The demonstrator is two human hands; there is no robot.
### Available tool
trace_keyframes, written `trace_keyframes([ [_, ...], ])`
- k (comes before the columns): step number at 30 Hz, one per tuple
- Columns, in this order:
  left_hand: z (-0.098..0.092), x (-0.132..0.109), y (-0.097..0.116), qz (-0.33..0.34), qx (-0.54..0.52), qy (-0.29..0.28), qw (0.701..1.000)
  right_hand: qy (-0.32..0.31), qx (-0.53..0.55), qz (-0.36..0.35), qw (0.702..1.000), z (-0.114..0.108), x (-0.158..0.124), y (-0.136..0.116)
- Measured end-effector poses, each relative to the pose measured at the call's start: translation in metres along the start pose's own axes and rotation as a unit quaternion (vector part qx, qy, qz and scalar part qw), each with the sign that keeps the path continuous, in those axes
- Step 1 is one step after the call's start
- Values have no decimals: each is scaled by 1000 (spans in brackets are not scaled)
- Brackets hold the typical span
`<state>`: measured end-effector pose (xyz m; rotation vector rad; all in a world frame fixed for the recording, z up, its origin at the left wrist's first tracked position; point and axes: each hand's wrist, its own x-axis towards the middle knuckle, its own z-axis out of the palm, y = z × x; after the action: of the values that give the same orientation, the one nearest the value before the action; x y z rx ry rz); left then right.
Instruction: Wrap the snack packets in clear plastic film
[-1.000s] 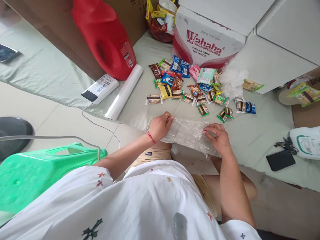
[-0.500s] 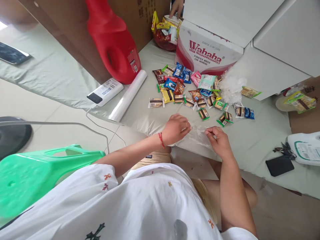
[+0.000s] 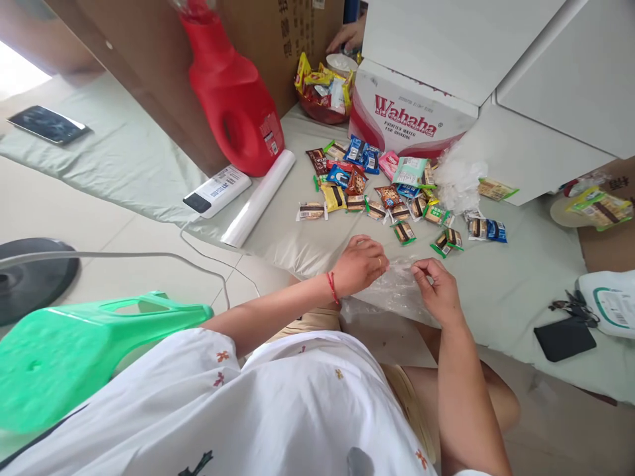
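Observation:
Between my two hands stretches a clear plastic bag [image 3: 397, 281], hanging over the front edge of the cloth-covered surface [image 3: 516, 284]. My left hand [image 3: 361, 266], with a red string at its wrist, pinches the bag's left side. Thumb and fingers of my right hand [image 3: 436, 284] are closed on its right side. Just beyond my hands lie several small wrapped snacks [image 3: 357, 178] in a loose pile. A bunch of crumpled clear bags [image 3: 459, 178] rests at the pile's right end.
A red jug [image 3: 238, 106], a plastic-film roll [image 3: 258, 198] and a white device [image 3: 218, 190] are at left. A Wahaha carton [image 3: 411, 109] and snack bowl [image 3: 327, 114] stand behind. A black wallet [image 3: 564, 338] lies right. A green stool [image 3: 74, 357] is beside me. Another person's hand [image 3: 350, 36] shows at the back.
The view has shifted slightly, so most things sit lower in it. My hands still hold the bag, which looks more spread out. The other person's hand has drawn up from the bowl.

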<state>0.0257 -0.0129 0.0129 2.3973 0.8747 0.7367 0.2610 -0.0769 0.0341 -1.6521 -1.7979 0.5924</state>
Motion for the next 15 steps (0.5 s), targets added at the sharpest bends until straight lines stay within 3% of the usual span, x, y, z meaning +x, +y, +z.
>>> trace_keyframes([
  [4, -4, -2, -11, -169, -139, 84, 972, 40, 12, 54, 998, -2, -6, 8],
  [8, -7, -3, -28, -285, -116, 158, 938, 98, 46, 118, 987, 5, -10, 21],
  [12, -6, -4, -40, -312, -87, 156, 933, 136, 60, 158, 976, 8, -7, 30],
  [15, -4, -5, -38, -277, -104, 142, 945, 137, 52, 110, 983, 3, 1, 27],
])
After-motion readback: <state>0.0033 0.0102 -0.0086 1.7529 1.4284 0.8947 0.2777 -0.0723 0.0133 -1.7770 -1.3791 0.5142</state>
